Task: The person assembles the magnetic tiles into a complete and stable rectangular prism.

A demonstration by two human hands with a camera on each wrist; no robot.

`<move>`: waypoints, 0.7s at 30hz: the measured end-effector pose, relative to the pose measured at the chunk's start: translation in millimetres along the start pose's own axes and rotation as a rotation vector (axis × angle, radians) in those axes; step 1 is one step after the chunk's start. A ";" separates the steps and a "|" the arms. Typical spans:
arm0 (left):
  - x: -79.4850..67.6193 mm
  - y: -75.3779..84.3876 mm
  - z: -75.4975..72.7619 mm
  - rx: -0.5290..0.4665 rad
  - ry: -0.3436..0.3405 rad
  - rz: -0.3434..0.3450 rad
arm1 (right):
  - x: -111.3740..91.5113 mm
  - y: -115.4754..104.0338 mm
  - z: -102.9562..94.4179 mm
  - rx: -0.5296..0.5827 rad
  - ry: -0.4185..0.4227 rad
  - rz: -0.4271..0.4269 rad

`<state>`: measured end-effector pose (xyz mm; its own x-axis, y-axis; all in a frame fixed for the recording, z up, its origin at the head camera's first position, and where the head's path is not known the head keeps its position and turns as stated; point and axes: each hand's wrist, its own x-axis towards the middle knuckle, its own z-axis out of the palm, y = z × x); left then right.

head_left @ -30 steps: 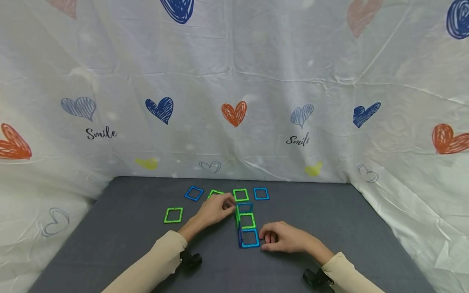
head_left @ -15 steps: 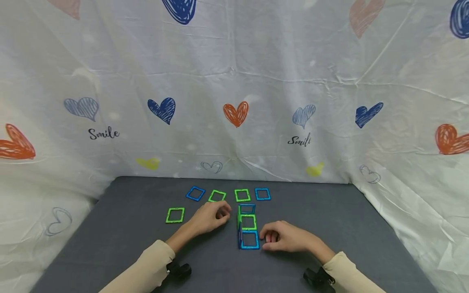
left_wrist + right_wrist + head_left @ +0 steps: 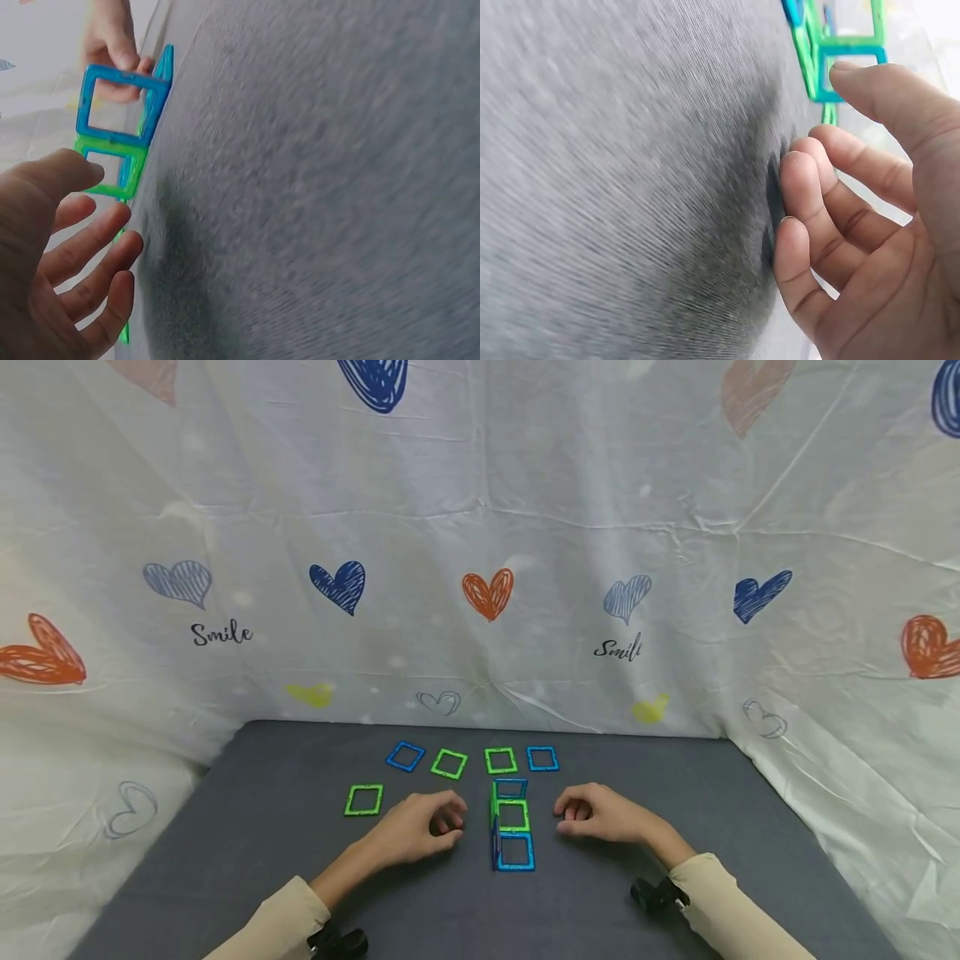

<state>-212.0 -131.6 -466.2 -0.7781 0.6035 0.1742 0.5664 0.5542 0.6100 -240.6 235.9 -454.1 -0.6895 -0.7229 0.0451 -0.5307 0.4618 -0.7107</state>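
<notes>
A small structure of square magnetic tiles stands mid-table. Its front blue tile [image 3: 516, 867] and the green tile [image 3: 514, 829] behind it face up toward the head camera. A blue tile [image 3: 512, 781] forms the far end, and narrow upright edges line the left side. My left hand [image 3: 416, 827] hovers just left of the structure, fingers loosely bent, holding nothing. On the other side, my right hand [image 3: 611, 814] is also without anything in it, its fingers loosely curled and apart from the tiles. The left wrist view shows blue [image 3: 85, 105] and green [image 3: 139, 161] frames beyond the thumb.
Loose tiles lie behind the structure: blue [image 3: 414, 746], green [image 3: 445, 775], green [image 3: 502, 772] and blue [image 3: 545, 769]. Another green tile [image 3: 362, 813] lies left of my left hand. A heart-printed cloth [image 3: 555, 693] hangs behind the dark table [image 3: 675, 777].
My left hand has drawn back from the structure, leftward and nearer to me, uncovering a loose green tile. My right hand has moved away from the front blue tile, to the right and farther back.
</notes>
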 end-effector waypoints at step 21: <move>4.3 29.9 24.2 0.043 -0.010 -0.140 | 58.5 6.9 0.7 0.003 0.093 -0.019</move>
<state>-191.8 -98.6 -466.0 -0.8476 0.5242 0.0821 0.4640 0.6574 0.5937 -284.2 196.4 -456.9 -0.7222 -0.6806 0.1236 -0.5430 0.4471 -0.7108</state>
